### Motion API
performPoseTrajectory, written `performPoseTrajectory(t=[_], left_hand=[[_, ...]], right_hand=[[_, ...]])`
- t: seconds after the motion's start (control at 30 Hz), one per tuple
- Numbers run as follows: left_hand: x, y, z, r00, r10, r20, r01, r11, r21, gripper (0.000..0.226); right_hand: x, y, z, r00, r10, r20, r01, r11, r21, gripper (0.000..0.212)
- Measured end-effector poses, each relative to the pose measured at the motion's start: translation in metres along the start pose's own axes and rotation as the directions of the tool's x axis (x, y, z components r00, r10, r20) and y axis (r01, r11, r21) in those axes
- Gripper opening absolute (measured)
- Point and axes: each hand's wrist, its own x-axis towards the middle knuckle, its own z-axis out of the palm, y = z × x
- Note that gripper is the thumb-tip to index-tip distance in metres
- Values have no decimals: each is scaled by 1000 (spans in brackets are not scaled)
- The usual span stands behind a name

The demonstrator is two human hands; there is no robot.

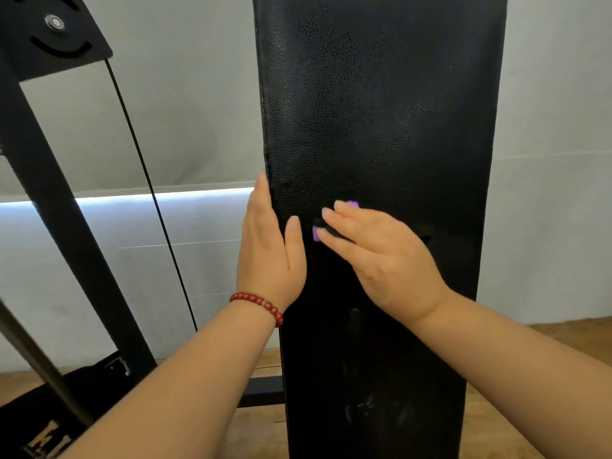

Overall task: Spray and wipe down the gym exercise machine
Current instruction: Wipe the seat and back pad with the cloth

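A tall black padded backrest [381, 111] of the gym machine stands upright in front of me, filling the middle of the head view. My left hand [270, 250], with a red bead bracelet at the wrist, grips the pad's left edge, thumb on the front face. My right hand [381, 256] presses flat against the pad's front at mid height, over a purple cloth [317, 232] of which only small bits show past the fingertips. Faint wet smears show low on the pad. No spray bottle is in view.
The machine's black steel frame [49, 193] slants up on the left with a pulley plate [54, 26] at the top and a thin black cable [149, 190] running down. A grey-white wall lies behind, with a wooden floor [530, 342] below.
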Motion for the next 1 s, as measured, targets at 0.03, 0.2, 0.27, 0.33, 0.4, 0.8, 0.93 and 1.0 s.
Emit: performPoseTrajectory(t=[0.03, 0.2, 0.27, 0.33, 0.4, 0.8, 0.93, 1.0], left_hand=[[0, 1, -1, 998, 57, 9, -57, 994, 95, 69], [1, 2, 0, 953, 299, 49, -290, 852, 436, 64], [1, 2, -1, 943, 326, 73, -318, 812, 490, 64], [2, 3, -2, 931, 354, 94, -347, 772, 532, 64], [2, 5, -1, 894, 423, 148, -427, 705, 566, 64], [6, 14, -3, 774, 537, 335, -613, 506, 606, 61], [5, 28, 8, 675, 570, 469, -727, 406, 553, 62], [8, 37, 19, 694, 558, 455, -711, 429, 557, 62]], right_hand=[[-12, -3, -2, 999, -12, 38, 13, 1000, -4, 32], [0, 12, -16, 998, -6, 57, 8, 999, -36, 34], [6, 17, -15, 999, 43, 22, -42, 998, -46, 34], [-12, 11, -11, 995, 94, 16, -93, 995, -42, 35], [-39, 2, -8, 994, 110, 22, -109, 993, -46, 35], [-54, 19, -14, 983, 150, -106, -161, 981, -108, 34], [-69, 21, -21, 988, 142, -65, -149, 981, -121, 33], [-50, 33, -25, 985, 134, -109, -148, 980, -133, 30]])
